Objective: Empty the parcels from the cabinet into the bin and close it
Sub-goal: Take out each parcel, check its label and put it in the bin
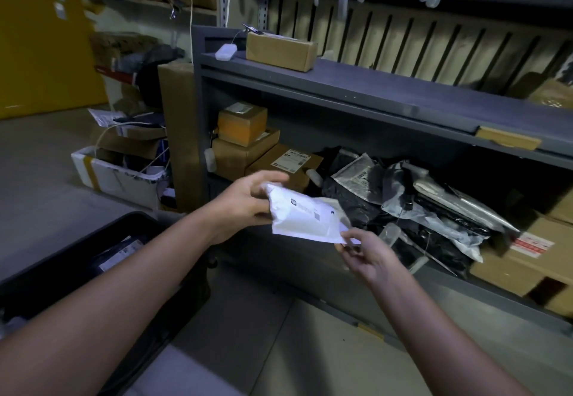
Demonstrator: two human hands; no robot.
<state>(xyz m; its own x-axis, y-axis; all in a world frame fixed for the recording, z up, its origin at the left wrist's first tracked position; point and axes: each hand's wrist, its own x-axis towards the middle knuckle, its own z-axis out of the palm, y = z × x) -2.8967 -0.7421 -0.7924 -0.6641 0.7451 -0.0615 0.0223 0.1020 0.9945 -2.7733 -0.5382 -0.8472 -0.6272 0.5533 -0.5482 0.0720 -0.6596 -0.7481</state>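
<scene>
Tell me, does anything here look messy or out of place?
Yes. The grey and black mailer bags in the cabinet lie heaped and slanted over one another, unlike the cardboard boxes stacked at their left.

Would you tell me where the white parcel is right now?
Head view, centre: the white parcel is held by the left hand and pinched by the right hand, in front of the cabinet.

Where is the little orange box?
Look inside the grey cabinet, at the left end of its open compartment. A stack of brown cardboard boxes stands there; the orange box sits on top. It alone is orange.
</scene>
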